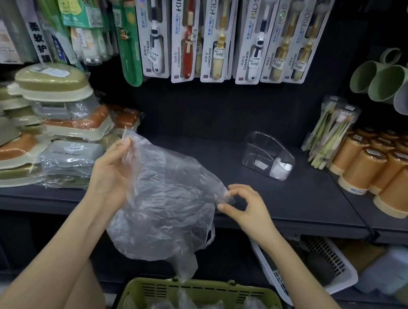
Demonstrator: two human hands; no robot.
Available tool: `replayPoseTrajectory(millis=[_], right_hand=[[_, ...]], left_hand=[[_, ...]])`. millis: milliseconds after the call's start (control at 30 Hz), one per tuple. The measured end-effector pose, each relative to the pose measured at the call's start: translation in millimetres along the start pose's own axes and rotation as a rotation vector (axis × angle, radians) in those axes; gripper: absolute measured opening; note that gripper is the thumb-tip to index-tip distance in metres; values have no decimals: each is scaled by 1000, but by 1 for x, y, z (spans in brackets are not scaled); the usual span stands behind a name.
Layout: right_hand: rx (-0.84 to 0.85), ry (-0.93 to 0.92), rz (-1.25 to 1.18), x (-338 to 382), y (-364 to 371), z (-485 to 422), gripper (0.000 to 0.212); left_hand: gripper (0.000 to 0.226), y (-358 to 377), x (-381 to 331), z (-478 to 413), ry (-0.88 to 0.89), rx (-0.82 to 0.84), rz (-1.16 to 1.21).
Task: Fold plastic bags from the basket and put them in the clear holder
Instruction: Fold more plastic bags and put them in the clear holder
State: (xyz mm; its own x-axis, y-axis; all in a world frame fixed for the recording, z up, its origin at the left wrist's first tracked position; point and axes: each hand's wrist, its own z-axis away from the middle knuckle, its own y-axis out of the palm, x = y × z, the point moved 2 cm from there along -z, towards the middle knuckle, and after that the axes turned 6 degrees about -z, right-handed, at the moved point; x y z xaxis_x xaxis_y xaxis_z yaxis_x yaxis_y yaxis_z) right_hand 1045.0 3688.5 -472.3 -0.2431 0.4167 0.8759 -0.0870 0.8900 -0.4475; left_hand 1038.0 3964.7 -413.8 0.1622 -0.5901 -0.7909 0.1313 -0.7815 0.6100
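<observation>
A crumpled clear plastic bag (169, 202) hangs spread between my hands over the dark shelf's front edge. My left hand (113, 170) grips its upper left corner. My right hand (245, 208) pinches its right edge between thumb and forefinger. The bag's tail trails down into the green basket (203, 294) below, which holds several more clear bags. The clear holder (267, 154) stands on the shelf to the upper right of my right hand, with folded white plastic inside its right compartment.
The dark shelf (296, 200) carries stacked wrapped soap dishes (43, 125) on the left and orange cups (390, 177) on the right. Kids toothbrush packs (216, 29) hang above. A white basket (313, 266) sits on the lower shelf at right.
</observation>
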Motion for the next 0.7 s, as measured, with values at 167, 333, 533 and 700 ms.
replayPoseTrajectory(millis=[167, 333, 533, 700], right_hand=[[27, -8, -47, 4, 0, -6, 14], [139, 4, -117, 12, -36, 3, 17], [221, 2, -250, 31, -69, 17, 19], [77, -157, -499, 52, -78, 28, 14]], left_hand=[[18, -4, -10, 1, -25, -17, -33], [12, -23, -20, -5, 2, -87, -4], [33, -27, -16, -13, -27, -144, -273], [13, -28, -10, -16, -81, -126, -322]])
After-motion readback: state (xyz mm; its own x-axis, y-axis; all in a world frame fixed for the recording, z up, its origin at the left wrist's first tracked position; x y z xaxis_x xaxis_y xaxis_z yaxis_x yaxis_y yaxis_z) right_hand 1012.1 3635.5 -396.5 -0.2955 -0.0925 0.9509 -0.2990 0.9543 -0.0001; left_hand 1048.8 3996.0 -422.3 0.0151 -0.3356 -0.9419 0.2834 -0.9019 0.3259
